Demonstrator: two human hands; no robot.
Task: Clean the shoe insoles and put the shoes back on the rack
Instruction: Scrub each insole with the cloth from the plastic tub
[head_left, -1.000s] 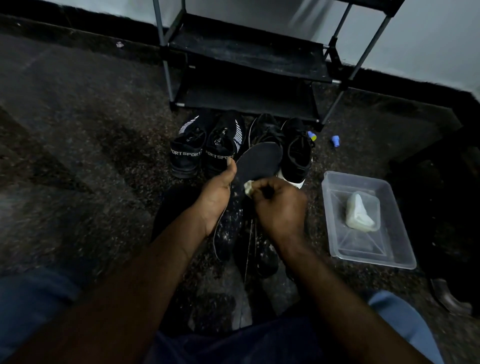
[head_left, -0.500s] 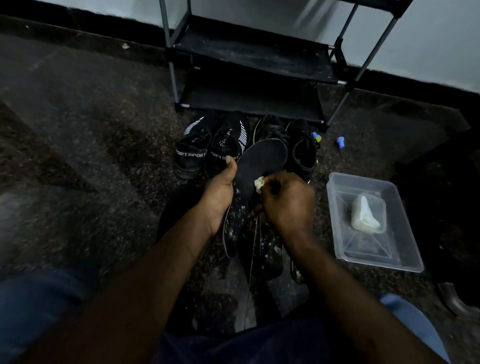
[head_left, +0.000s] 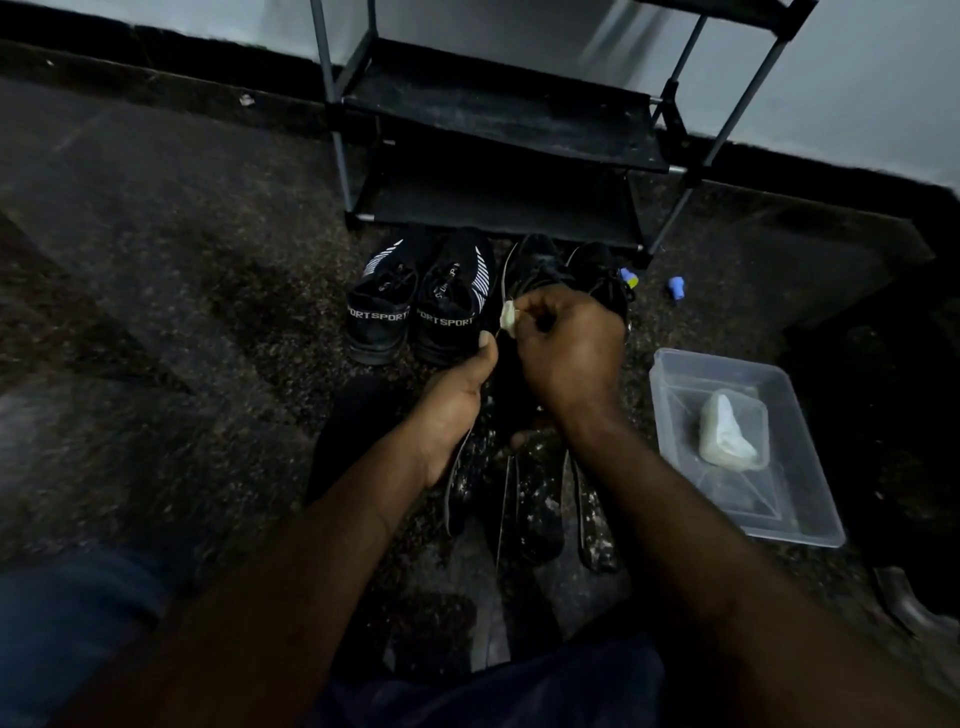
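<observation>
My left hand (head_left: 457, 400) grips a dark insole (head_left: 506, 384) by its left edge, thumb up along it. My right hand (head_left: 569, 348) pinches a small pale cloth wad (head_left: 508, 317) against the insole's far end, covering most of it. Below my hands several other speckled insoles (head_left: 540, 499) lie on the floor. A black pair of shoes (head_left: 421, 296) lettered SPORT stands ahead on the left. A second black pair of shoes (head_left: 597, 270) stands just behind my right hand. The black shoe rack (head_left: 498, 119) rises behind both pairs with bare shelves.
A clear plastic tub (head_left: 810, 499) sits to the right with a pale soap-like lump (head_left: 730, 436) inside. Small blue objects (head_left: 675, 287) lie near the rack's right foot. A dark object (head_left: 904, 603) lies at the lower right. My knees fill the bottom edge.
My right hand has slid the cloth away from me along the insole toward its far end, now covering most of it. My left hand keeps its grip.
</observation>
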